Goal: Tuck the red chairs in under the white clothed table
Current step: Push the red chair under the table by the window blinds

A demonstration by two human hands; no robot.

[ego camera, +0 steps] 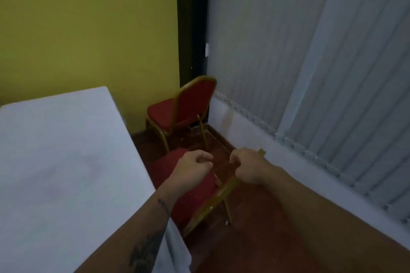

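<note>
A near red chair (195, 197) with a gold frame stands right below me, beside the right edge of the white clothed table (66, 162). My left hand (193, 167) and my right hand (248, 167) both grip the top of its backrest, fingers closed. The seat points toward the table, and part of it is hidden by my left forearm. A second red chair (188, 104) stands farther off in the corner, facing left toward the table's far end, a gap away from the cloth.
A yellow wall (88, 29) rises behind the table. Grey vertical blinds (332, 73) and a low white wall run along the right. Dark red-brown floor (255, 217) forms a narrow aisle between table and wall.
</note>
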